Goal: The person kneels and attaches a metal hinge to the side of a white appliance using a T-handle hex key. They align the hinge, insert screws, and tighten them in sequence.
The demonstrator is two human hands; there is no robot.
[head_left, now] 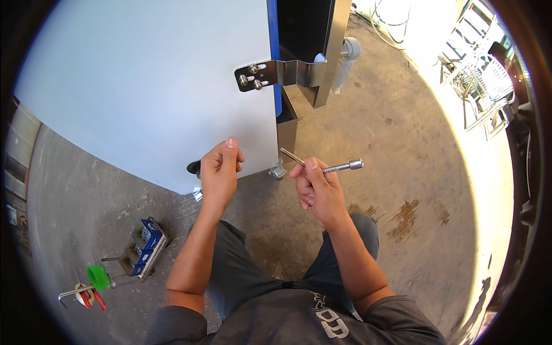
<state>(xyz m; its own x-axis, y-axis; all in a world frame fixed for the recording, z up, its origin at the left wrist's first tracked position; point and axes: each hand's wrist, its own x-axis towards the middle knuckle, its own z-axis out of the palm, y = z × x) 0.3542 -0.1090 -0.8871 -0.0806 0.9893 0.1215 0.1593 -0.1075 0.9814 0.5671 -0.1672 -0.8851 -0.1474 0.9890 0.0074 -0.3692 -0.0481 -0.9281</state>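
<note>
My left hand (220,172) is closed in front of the lower part of a big white panel (149,92), its thumb up against curled fingers. Whatever it may pinch is hidden. Held in my right hand (323,192) is a socket wrench (344,167) with a silver shaft and a socket head pointing right. A thin brass-coloured rod (292,156) sticks out on the other side of that hand; I cannot tell if it is part of the wrench. Above my hands, a bent metal bracket (287,73) is fixed to the panel by bolts (250,77) and reaches to a metal post (333,52).
On the floor at the lower left lie blue boxes of small hardware (146,247), a green object (98,277), red-handled pliers (99,299) and a hex key (73,292). Casters (278,172) stand under the panel. Metal chairs (486,86) are at the far right, in sunlight.
</note>
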